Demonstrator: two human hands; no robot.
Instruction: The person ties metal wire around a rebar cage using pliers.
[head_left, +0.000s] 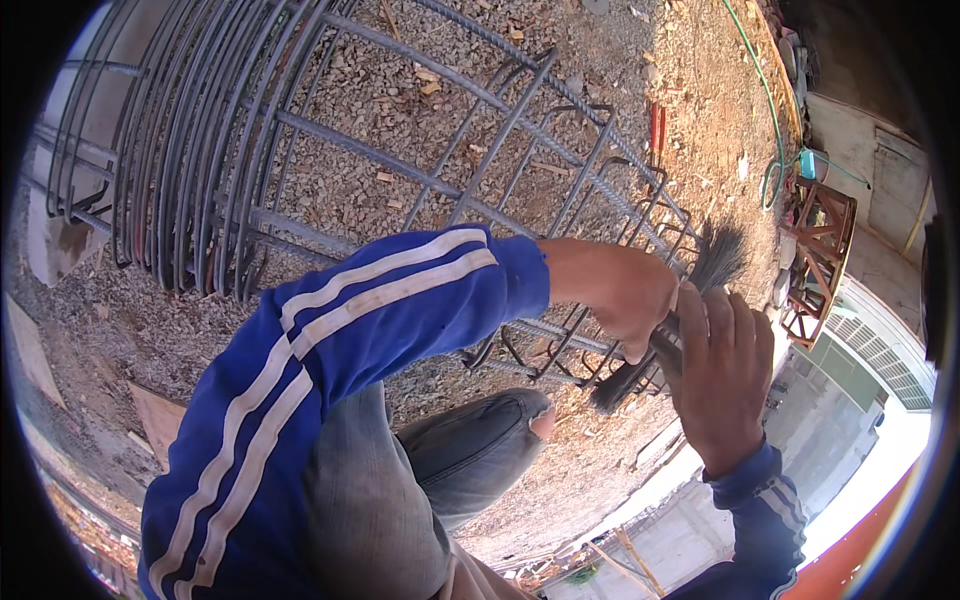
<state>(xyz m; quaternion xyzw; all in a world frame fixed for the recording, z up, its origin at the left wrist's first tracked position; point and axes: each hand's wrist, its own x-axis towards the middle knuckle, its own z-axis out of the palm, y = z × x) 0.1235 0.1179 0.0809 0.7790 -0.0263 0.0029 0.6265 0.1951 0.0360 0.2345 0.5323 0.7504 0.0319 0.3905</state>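
Between my two hands is a bundle of dark thin wire, with frayed ends fanning out above and below them. My left hand is closed against the bundle from the left, its fingers partly hidden. From the other side my right hand wraps around the same bundle, fingertips close to my left knuckles. Just behind the hands runs a rebar cage of ribbed bars with square stirrups spaced along it.
Many stirrups sit packed together at the cage's left end, near a pale concrete block. Gravel covers the ground. A green hose and a rusty steel truss lie to the right. My bent knee is below the cage.
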